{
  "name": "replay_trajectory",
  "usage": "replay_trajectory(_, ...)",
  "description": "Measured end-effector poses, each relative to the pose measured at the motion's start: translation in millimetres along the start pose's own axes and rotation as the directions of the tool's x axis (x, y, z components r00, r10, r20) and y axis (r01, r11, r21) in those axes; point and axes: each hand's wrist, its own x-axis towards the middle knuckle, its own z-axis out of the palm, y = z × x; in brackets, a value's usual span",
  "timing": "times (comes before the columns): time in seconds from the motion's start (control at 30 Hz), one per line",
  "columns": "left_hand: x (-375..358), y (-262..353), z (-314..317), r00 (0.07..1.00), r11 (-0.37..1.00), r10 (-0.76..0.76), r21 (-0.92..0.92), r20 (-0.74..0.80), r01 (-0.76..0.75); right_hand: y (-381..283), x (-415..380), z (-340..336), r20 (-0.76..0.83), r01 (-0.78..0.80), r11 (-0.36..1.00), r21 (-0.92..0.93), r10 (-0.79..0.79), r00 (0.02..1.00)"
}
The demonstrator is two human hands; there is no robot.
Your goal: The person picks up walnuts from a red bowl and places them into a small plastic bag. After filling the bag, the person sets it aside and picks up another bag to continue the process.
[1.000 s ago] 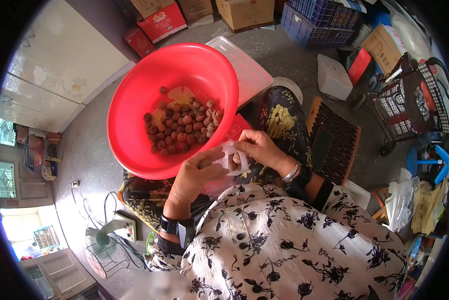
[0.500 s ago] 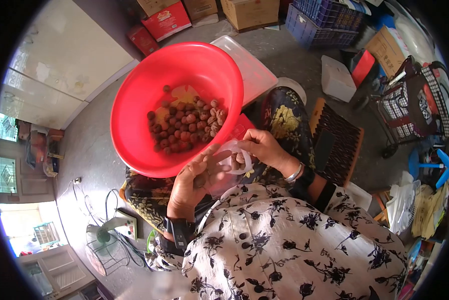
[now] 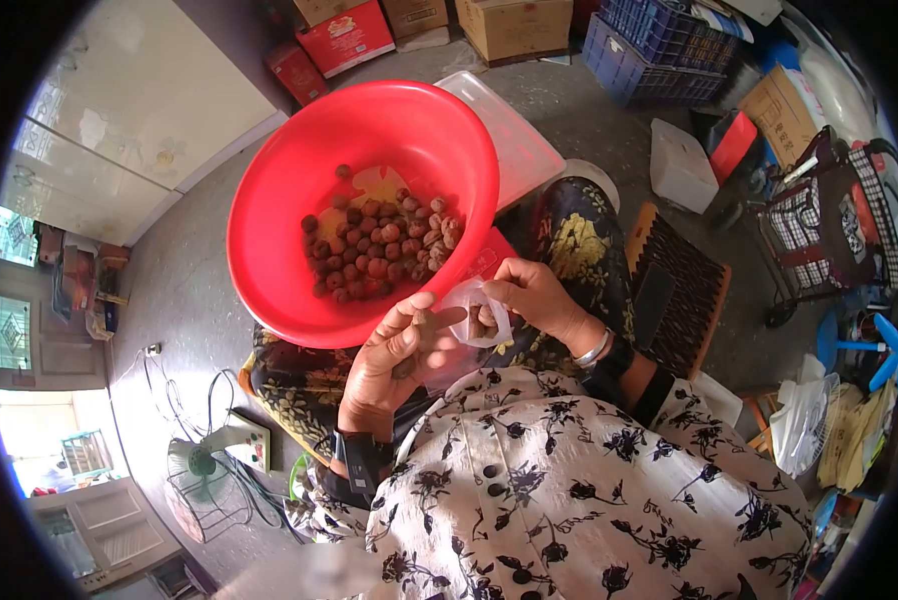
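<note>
My right hand (image 3: 541, 303) pinches the rim of a thin, see-through plastic bag (image 3: 499, 335), whose mouth faces up. A few brown walnuts (image 3: 483, 320) lie inside it. At the bag's left side is my left hand (image 3: 394, 350), palm turned inward and fingers curled, the fingertips close to the bag's mouth. Small brownish rounded walnuts show between its fingers and in its palm, partly hidden. Just beyond both hands a large red basin (image 3: 269, 260) holds a heap of walnuts (image 3: 377, 245), darker ones in the middle and paler ones at the right.
Under the basin's far right side is a translucent plastic lid (image 3: 514, 140). A slatted wooden stool (image 3: 689, 290) with a dark phone on it stands to the right, with a wheeled cart (image 3: 819, 220) beyond. A fan (image 3: 199, 465) stands on the floor at left.
My left hand has drawn slightly away from the bag's mouth, and its fingers have lifted. More of the bag's opening shows. The whole view has shifted a little; my right hand keeps its pinch.
</note>
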Motion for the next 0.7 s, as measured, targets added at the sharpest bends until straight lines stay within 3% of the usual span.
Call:
replay_trajectory(0.4,-3.0,3.7,10.4,0.996,0.999,-0.003,0.033,-0.088,0.006,-5.9,-0.9,-1.0,0.028,-0.021,1.000,-0.009,0.022,0.999)
replay_trajectory(0.7,-4.9,2.6,21.6,0.983,0.983,0.002,0.181,-0.185,0.032,-5.6,-1.8,-0.1,0.027,-0.034,0.999,0.042,0.032,0.999)
